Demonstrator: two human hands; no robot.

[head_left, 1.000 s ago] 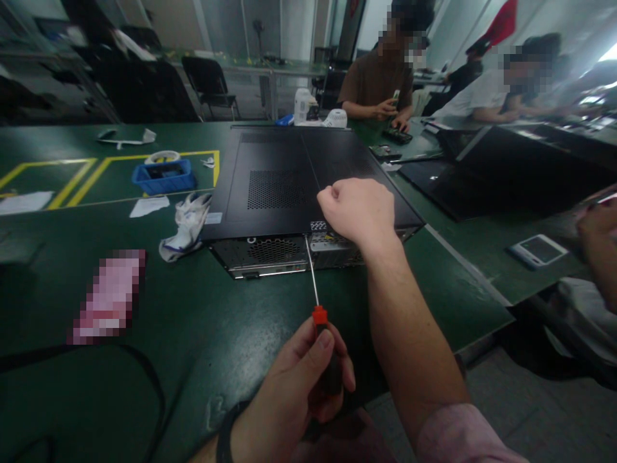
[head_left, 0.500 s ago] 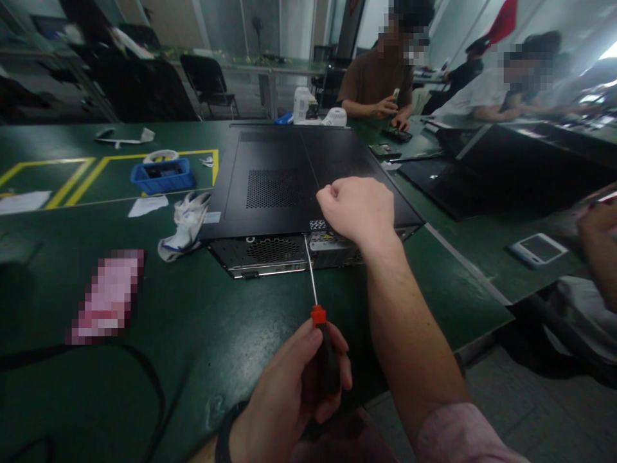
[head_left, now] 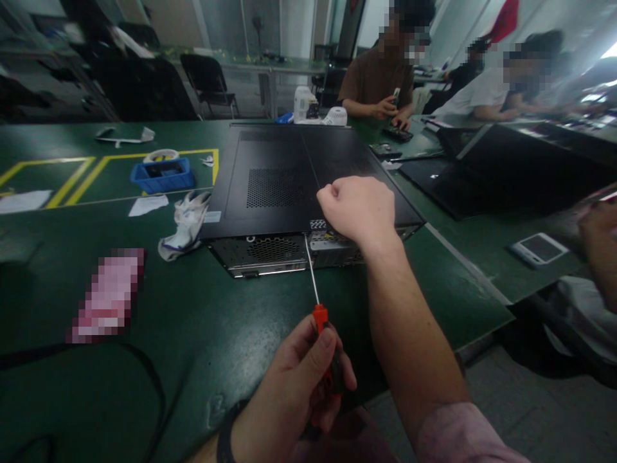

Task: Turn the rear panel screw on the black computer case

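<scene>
A black desktop computer case (head_left: 270,151) lies flat on the green table, its rear panel facing me. My left hand (head_left: 308,370) is closed around the red and black handle of a screwdriver (head_left: 321,315). The screwdriver's thin metal shaft points away from me, and its tip meets the rear edge of the case near the middle. On top of the case, toward its right rear, my right hand (head_left: 359,206) rests as a fist. Its fingertips are tucked under, so whatever it may hold is hidden.
Left of the case lie a white work glove (head_left: 186,225), a blue bin (head_left: 162,175) and a blurred pink item (head_left: 108,296). Black panels (head_left: 501,167) and a pale handheld device (head_left: 538,249) are on the right. A co-worker (head_left: 378,80) sits across the table.
My left fingers and thumb have shifted around the screwdriver handle, which has turned so more of its red side shows. The fist and the case have stayed in place.
</scene>
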